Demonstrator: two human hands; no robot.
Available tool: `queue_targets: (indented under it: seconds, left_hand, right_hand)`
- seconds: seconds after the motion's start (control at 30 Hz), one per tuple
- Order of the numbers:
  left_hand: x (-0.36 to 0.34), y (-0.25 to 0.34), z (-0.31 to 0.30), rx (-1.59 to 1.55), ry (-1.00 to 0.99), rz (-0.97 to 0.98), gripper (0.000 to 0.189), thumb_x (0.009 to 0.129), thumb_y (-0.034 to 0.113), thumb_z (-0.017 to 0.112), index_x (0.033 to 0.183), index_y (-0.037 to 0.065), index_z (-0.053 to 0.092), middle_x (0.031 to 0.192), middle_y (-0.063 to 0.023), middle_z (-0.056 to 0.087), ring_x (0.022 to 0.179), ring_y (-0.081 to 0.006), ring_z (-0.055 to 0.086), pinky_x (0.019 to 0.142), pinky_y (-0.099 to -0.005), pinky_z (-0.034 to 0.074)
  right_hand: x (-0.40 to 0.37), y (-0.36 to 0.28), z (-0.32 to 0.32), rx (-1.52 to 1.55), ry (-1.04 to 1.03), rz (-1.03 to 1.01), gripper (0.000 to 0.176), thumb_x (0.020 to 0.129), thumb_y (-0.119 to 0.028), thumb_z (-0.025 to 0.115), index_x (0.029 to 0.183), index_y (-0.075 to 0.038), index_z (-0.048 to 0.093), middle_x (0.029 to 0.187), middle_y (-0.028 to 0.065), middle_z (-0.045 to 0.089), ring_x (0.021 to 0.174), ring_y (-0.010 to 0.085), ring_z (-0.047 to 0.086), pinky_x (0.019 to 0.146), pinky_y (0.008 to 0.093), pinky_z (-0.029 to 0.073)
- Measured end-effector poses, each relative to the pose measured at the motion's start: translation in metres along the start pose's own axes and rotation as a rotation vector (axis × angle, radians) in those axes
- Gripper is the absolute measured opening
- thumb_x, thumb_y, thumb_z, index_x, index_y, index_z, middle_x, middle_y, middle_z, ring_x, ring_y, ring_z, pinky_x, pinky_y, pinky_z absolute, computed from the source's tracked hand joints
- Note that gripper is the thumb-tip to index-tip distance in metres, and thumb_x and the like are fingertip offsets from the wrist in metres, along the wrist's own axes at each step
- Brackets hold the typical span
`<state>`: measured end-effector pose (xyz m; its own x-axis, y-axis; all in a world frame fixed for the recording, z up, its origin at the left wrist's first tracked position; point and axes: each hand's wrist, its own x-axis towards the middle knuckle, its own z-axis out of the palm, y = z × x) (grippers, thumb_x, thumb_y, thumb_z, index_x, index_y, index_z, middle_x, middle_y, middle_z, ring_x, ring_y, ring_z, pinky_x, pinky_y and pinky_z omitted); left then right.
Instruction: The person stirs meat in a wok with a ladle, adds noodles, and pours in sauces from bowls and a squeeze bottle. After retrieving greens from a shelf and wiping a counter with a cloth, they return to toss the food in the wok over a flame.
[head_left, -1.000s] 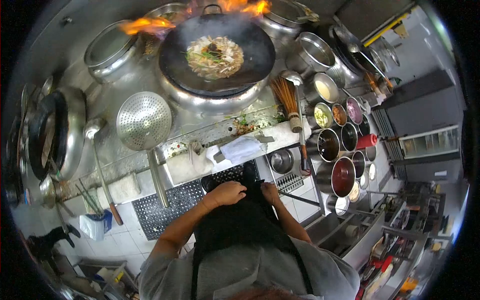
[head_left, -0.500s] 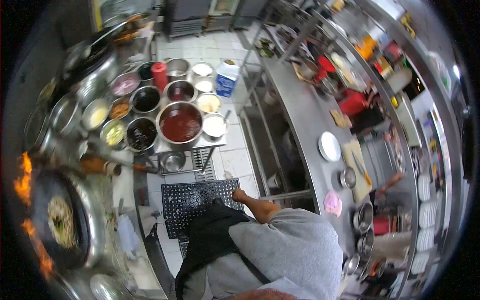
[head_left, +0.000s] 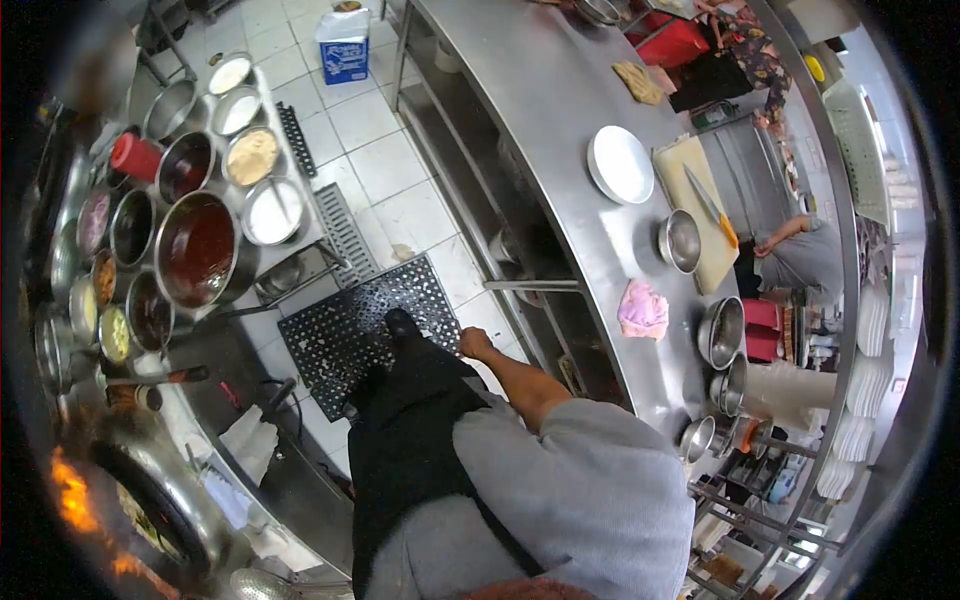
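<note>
My right hand hangs low at my side, over the edge of the black perforated floor mat. Its fingers are curled in, and whether they hold anything is too small to tell. My left hand does not show. To the right of my arm runs a steel counter bearing a white bowl, a metal bowl, a pink cloth and a cutting board with an orange-handled knife. A wok with food sits at the lower left.
Flames rise beside the wok. At the left stand several containers, among them a pot of red sauce and a red bottle. A blue and white container is on the floor. Other people are beyond the counter.
The view has turned toward the counter, so the sauce containers and wok appear farther left. A foot now shows on the mat. My right hand is still low and curled.
</note>
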<state>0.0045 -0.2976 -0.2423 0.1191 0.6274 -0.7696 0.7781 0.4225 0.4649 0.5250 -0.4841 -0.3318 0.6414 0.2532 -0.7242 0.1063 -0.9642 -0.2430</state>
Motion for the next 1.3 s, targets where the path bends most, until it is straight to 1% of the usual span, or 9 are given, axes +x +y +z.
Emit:
queue_targets:
  seconds: [0.37, 0.5, 0.53, 0.6, 0.63, 0.7, 1.0, 1.07, 1.3]
  left_hand:
    - [0.049, -0.021, 0.030, -0.082, -0.212, -0.057, 0.020, 0.095, 0.019, 0.054, 0.102, 0.005, 0.066, 0.093, -0.0118, 0.066, 0.079, -0.0211, 0.064, 0.062, -0.0371, 0.052]
    - [0.087, -0.019, 0.022, -0.138, -0.257, 0.006, 0.019, 0.096, 0.018, 0.054, 0.103, 0.006, 0.066, 0.092, -0.0104, 0.066, 0.078, -0.0193, 0.064, 0.061, -0.0358, 0.052]
    - [0.101, -0.023, 0.021, -0.180, -0.274, 0.025, 0.018, 0.096, 0.018, 0.054, 0.104, 0.006, 0.065, 0.091, -0.0101, 0.066, 0.078, -0.0188, 0.064, 0.060, -0.0355, 0.052]
    - [0.128, -0.025, 0.015, -0.267, -0.332, 0.059, 0.018, 0.096, 0.017, 0.055, 0.104, 0.006, 0.065, 0.091, -0.0094, 0.066, 0.077, -0.0179, 0.064, 0.060, -0.0349, 0.052]
    - [0.141, -0.006, 0.011, -0.634, -0.527, -0.003, 0.017, 0.096, 0.017, 0.055, 0.105, 0.006, 0.065, 0.091, -0.0090, 0.065, 0.076, -0.0175, 0.064, 0.059, -0.0346, 0.052]
    - [0.148, -0.008, 0.006, -0.247, -0.285, 0.139, 0.016, 0.095, 0.017, 0.055, 0.102, 0.006, 0.065, 0.089, -0.0087, 0.065, 0.075, -0.0175, 0.063, 0.059, -0.0348, 0.052]
    - [0.088, 0.003, 0.007, -0.040, -0.255, 0.238, 0.014, 0.093, 0.018, 0.056, 0.090, 0.005, 0.063, 0.080, -0.0073, 0.062, 0.069, -0.0174, 0.061, 0.056, -0.0359, 0.050]
    - [0.091, -0.029, 0.007, 0.024, -0.271, 0.243, 0.015, 0.092, 0.018, 0.056, 0.088, 0.005, 0.062, 0.078, -0.0070, 0.061, 0.067, -0.0174, 0.060, 0.055, -0.0362, 0.049]
    - [0.105, -0.082, 0.009, 0.188, -0.306, 0.196, 0.019, 0.091, 0.018, 0.057, 0.079, 0.004, 0.061, 0.072, -0.0060, 0.059, 0.062, -0.0173, 0.059, 0.053, -0.0371, 0.048]
  right_hand:
    - [-0.107, 0.013, -0.214, 0.207, 0.998, -0.590, 0.033, 0.082, 0.009, 0.055, 0.112, -0.002, 0.063, 0.104, 0.0214, 0.062, 0.095, 0.0398, 0.060, 0.084, 0.0444, 0.050]
    - [-0.133, 0.098, -0.272, -0.131, 1.351, -0.052, 0.054, 0.090, -0.029, 0.063, 0.137, -0.006, 0.050, 0.138, 0.0275, 0.045, 0.126, 0.0470, 0.042, 0.104, 0.0575, 0.032]
    - [-0.132, 0.119, -0.272, -0.120, 1.376, -0.046, 0.054, 0.090, -0.029, 0.063, 0.137, -0.006, 0.050, 0.138, 0.0275, 0.045, 0.126, 0.0470, 0.042, 0.104, 0.0575, 0.032]
    - [-0.135, 0.142, -0.277, -0.018, 1.149, 0.545, 0.069, 0.091, -0.052, 0.054, 0.147, -0.014, 0.041, 0.152, 0.0275, 0.030, 0.142, 0.0475, 0.022, 0.110, 0.0662, 0.017]
    - [-0.138, 0.145, -0.279, -0.008, 1.171, 0.546, 0.069, 0.091, -0.052, 0.054, 0.147, -0.014, 0.041, 0.152, 0.0275, 0.030, 0.142, 0.0475, 0.022, 0.110, 0.0662, 0.017]
    - [-0.144, 0.146, -0.284, 0.044, 0.819, 0.621, 0.077, 0.090, -0.065, 0.043, 0.150, -0.016, 0.037, 0.156, 0.0251, 0.023, 0.146, 0.0465, 0.011, 0.110, 0.0692, 0.010]
    - [-0.138, 0.141, -0.234, 0.000, 1.267, 0.484, 0.077, 0.089, -0.057, 0.053, 0.148, -0.010, 0.038, 0.156, 0.0312, 0.015, 0.143, 0.0521, 0.011, 0.108, 0.0723, 0.008]
    - [-0.143, 0.132, -0.224, 0.093, 1.327, 0.658, 0.082, 0.088, -0.057, 0.054, 0.149, -0.006, 0.034, 0.155, 0.0327, 0.015, 0.143, 0.0518, 0.011, 0.107, 0.0739, 0.009]
    - [-0.131, 0.141, -0.218, 0.212, 1.252, 0.690, 0.084, 0.087, -0.055, 0.056, 0.142, 0.006, 0.040, 0.151, 0.0351, 0.023, 0.142, 0.0515, 0.018, 0.109, 0.0694, 0.016]
